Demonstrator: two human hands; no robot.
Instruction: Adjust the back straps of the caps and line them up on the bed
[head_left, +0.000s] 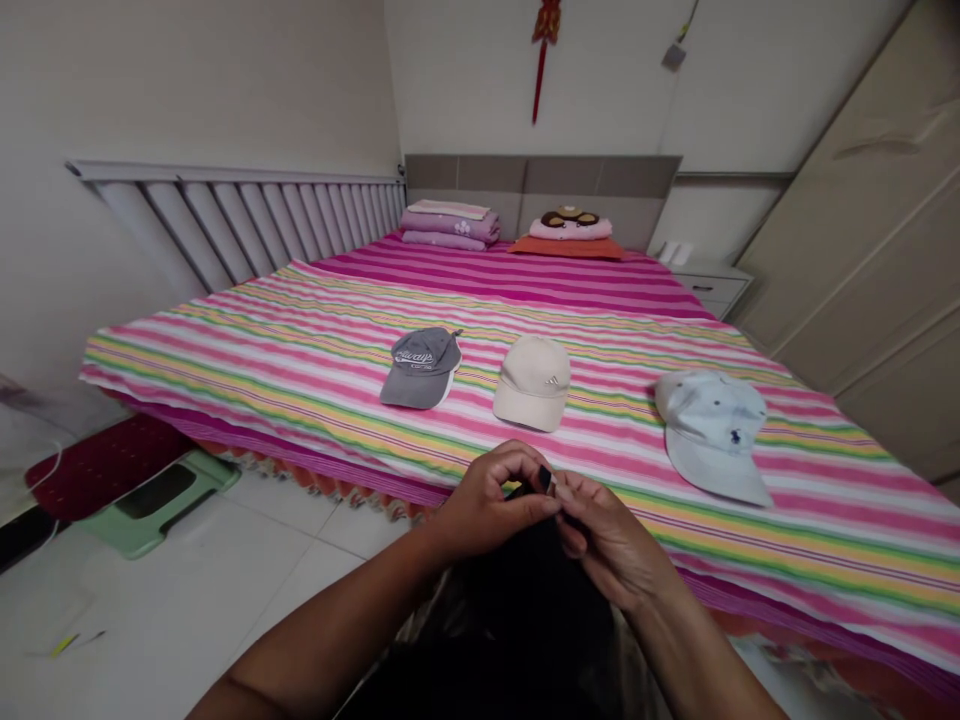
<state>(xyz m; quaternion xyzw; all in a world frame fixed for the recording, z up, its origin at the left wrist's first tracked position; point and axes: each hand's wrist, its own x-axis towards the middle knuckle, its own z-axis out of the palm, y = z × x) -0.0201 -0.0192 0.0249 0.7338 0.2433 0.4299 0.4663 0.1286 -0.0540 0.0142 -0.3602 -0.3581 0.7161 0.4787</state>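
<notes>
Just above my lap, both hands meet at the bed's near edge. My left hand [491, 505] is closed, thumb and fingertips pinching a short black strap [545, 479]. From the other side my right hand [607, 535] pinches the same spot, where something small and pale shows between the fingertips. Dark cloth below the hands blends with my dark clothing, so I cannot tell where one ends. Beyond the hands lies a beige cap [532, 385], with a grey cap [422, 368] with white lettering to its left. A pale blue cap [716, 435] rests further right.
A striped sheet [300, 345] covers the bed. Folded purple bedding [450, 228] and a pink pillow [571, 230] lie by the headboard [480, 175]. A green stool [161, 505] stands on the floor at left, a radiator [247, 225] along the wall, a nightstand [712, 285] at right.
</notes>
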